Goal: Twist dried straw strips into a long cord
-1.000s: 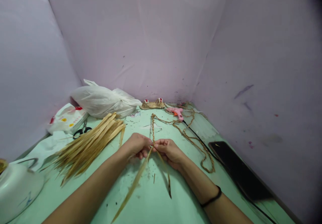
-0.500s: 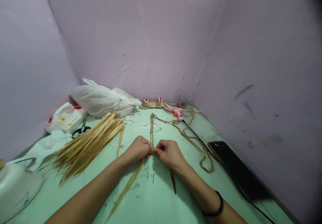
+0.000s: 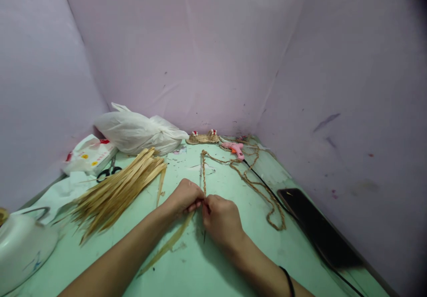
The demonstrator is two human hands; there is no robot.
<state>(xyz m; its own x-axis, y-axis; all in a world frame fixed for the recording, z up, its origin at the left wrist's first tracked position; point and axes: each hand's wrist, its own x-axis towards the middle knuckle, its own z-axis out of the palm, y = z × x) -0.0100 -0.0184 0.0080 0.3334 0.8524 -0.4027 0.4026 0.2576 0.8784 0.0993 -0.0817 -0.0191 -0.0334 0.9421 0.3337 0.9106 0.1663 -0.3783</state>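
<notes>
A thin brown braided cord (image 3: 204, 172) runs down the middle of the green table to my two hands. My left hand (image 3: 187, 195) is closed, pinching the near end of the cord. A long pale dry leaf strip (image 3: 171, 240) trails from under it toward me. My right hand (image 3: 223, 220) is curled closed at the same spot, its fingertips meeting the left ones on the cord's end. The exact grip inside the fingers is hidden. From its far bend, the cord loops away to the right (image 3: 256, 183).
To the left lie a bundle of dry leaf strips (image 3: 123, 192), black-handled scissors (image 3: 108, 172), a white box (image 3: 90, 154), a white plastic bag (image 3: 140, 130) and a white pot (image 3: 28, 248). A pink glue gun (image 3: 235, 149), woven piece (image 3: 204, 139) and black phone-like slab (image 3: 318, 228) lie beyond and right.
My right hand has turned over and curled inward at the cord's end. The dark strip tip that hung below it no longer shows there. My left hand has barely moved.
</notes>
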